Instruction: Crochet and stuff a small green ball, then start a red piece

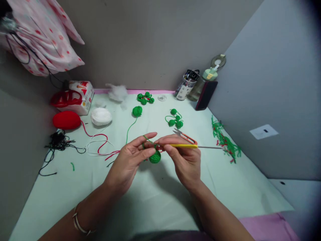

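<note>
My left hand [130,159] pinches a small round green crochet piece [154,156] between thumb and fingers, with green yarn looped over its fingers. That strand seems to come from the green yarn ball [137,111] behind. In my right hand [185,160] is a crochet hook [184,146] with a yellow grip, held level; its metal shaft sticks out to the right. The hook's tip meets the green piece at my left fingertips, where the exact stitch is hidden. Orange-handled thread snips [187,136] lie just behind my right fingers, or are held there; I cannot tell which.
Red yarn [66,120], white yarn [101,116] and tangled black yarn [60,140] lie left. Small green crocheted pieces [175,119] sit farther back. A pen cup [185,87], bottle [200,85] and phone [206,95] stand back right, yarn scraps [225,140] at the right edge.
</note>
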Motion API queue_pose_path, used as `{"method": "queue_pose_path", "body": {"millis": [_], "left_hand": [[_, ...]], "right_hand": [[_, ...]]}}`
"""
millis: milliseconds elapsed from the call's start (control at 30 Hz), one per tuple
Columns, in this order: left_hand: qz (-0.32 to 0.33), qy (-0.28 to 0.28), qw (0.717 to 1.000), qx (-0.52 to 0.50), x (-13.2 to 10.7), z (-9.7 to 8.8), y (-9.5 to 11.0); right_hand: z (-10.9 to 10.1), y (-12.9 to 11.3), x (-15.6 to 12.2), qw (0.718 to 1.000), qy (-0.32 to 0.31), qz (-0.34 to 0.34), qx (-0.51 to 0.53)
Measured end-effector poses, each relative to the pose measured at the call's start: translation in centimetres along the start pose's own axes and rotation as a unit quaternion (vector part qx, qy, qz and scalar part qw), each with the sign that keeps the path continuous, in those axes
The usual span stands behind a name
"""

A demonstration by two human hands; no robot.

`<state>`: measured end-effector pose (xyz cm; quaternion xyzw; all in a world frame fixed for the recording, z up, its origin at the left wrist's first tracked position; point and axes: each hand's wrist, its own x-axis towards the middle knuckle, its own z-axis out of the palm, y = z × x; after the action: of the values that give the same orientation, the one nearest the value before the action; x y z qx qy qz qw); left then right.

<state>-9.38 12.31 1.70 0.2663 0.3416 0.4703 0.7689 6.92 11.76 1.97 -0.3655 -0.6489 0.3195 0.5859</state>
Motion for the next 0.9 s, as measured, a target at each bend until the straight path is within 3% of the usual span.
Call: {"method": "queue_pose_path", "body": {"millis": [67,167,233,300,367,467,533,600,667,733,800,833,900], "left_hand": [[-0.001,0.022,1.000,-0.011,0.0,0.1,-0.1],[-0.021,0.030,0.999,-0.032,0.0,0.1,-0.2],[-0.047,0.020,0.998,-0.040,0.0,-0.1,-0.1],[-0.062,0.015,0.997,-0.033,0.1,-0.3,0.2],[-0.055,0.025,0.998,-0.012,0.2,-0.6,0.4],[-0.017,0.036,0.998,0.039,0.2,-0.6,0.3],[0.013,0.032,0.997,0.062,0.1,-0.4,0.0],[0.034,0.029,0.997,0.061,0.1,-0.1,-0.1],[0.041,0.031,0.997,0.051,0.0,0.1,0.1],[0.039,0.035,0.997,0.053,0.0,-0.1,0.8],[0.045,0.041,0.996,0.059,0.0,-0.7,1.8],[0.054,0.043,0.996,0.058,0.0,-1.1,2.3],[0.081,0.034,0.995,0.039,-0.1,-2.0,3.4]], "right_hand": [[0.1,0.1,-0.4,0.995,-0.019,-0.060,-0.078],[0.1,0.2,-0.8,0.953,-0.059,-0.187,-0.230],[-0.2,0.2,-0.8,0.944,-0.058,-0.210,-0.249],[-0.6,0.2,-0.6,0.974,-0.019,-0.149,-0.171],[-1.0,0.3,-0.2,0.998,0.031,-0.040,-0.044],[-0.9,0.5,0.1,0.992,0.045,0.080,0.089],[-0.3,0.5,0.1,0.992,0.034,0.084,0.088],[0.0,0.3,0.1,0.998,0.015,0.044,0.038],[-0.4,0.1,0.3,0.999,-0.039,0.008,-0.015],[-1.9,0.4,0.8,0.990,-0.122,0.016,-0.073],[-4.0,1.1,1.5,0.961,-0.180,0.062,-0.199],[-5.1,1.6,1.8,0.931,-0.189,0.094,-0.298],[-7.1,2.9,2.4,0.821,-0.195,0.177,-0.506]]}}
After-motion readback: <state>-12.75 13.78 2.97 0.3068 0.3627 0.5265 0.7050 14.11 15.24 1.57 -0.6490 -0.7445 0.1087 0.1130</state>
